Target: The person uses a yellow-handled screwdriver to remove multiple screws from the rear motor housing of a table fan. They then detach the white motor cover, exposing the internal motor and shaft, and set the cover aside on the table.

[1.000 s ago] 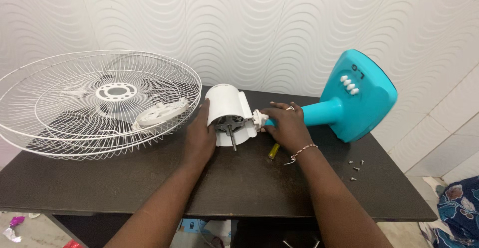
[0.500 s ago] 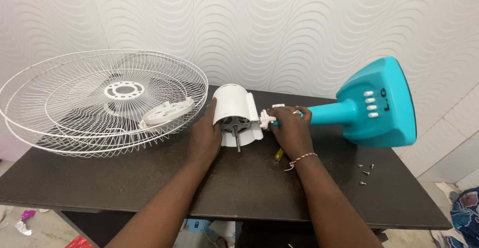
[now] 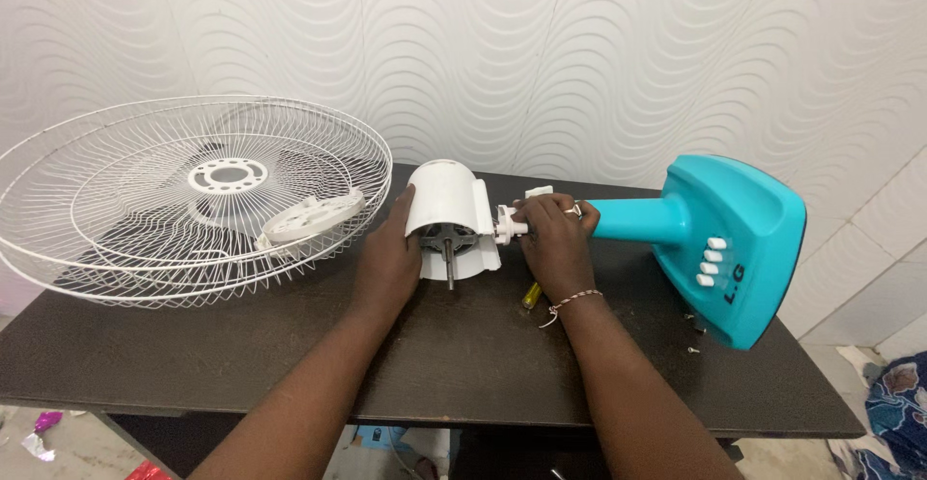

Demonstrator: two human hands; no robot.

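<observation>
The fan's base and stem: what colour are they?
Turquoise blue, with white buttons, on the fan base; the head view shows it clearly.

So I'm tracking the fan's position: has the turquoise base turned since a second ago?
Yes. The turquoise base has rotated about its neck: its white buttons, earlier facing up toward the wall, now face down toward the table.

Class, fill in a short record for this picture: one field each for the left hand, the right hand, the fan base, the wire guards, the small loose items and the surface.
Left hand: left hand grips the white motor housing.
Right hand: right hand grips the neck joint beside the housing.
Fan base: turquoise base on its side, buttons facing the camera.
Wire guards: white wire guards stacked at the left.
Small loose items: yellow screwdriver handle, screws.
Surface: dark table.
</observation>
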